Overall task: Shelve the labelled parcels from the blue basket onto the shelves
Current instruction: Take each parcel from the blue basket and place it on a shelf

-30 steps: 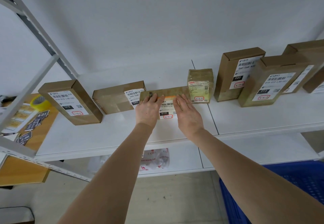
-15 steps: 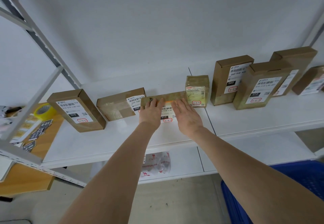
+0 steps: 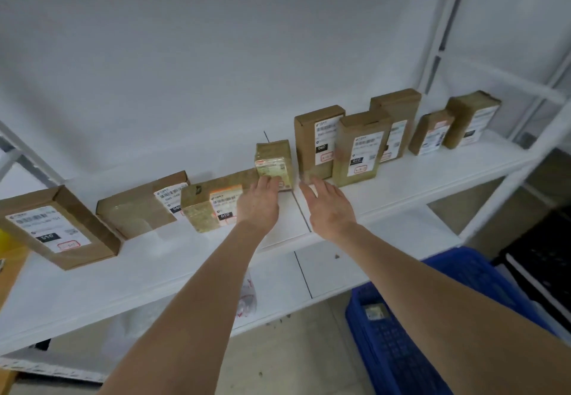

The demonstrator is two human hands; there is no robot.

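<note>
On the white upper shelf (image 3: 154,271), far left: a brown parcel (image 3: 58,227) lying askew, label up. Just beside it, a flat parcel (image 3: 136,209), overlapped at its right end by a long taped parcel (image 3: 210,206) with an orange-edged label. Left hand (image 3: 258,206) over that long parcel's right end, fingers only lightly bent, tips laid on the front of a small taped parcel (image 3: 273,163) standing upright; gripping nothing. Right hand (image 3: 330,206) next, flat and spread, holding nothing, fingertips at the foot of an upright box (image 3: 318,141) marked 060, touching or just short, hard to tell through the blur. Further right, a second box (image 3: 360,150) in front of a taller box (image 3: 397,116), then a leaning parcel (image 3: 431,133) beside an end parcel (image 3: 471,119). Lower right, below the shelves, the blue basket (image 3: 401,348) with one little parcel (image 3: 375,312) inside.
</note>
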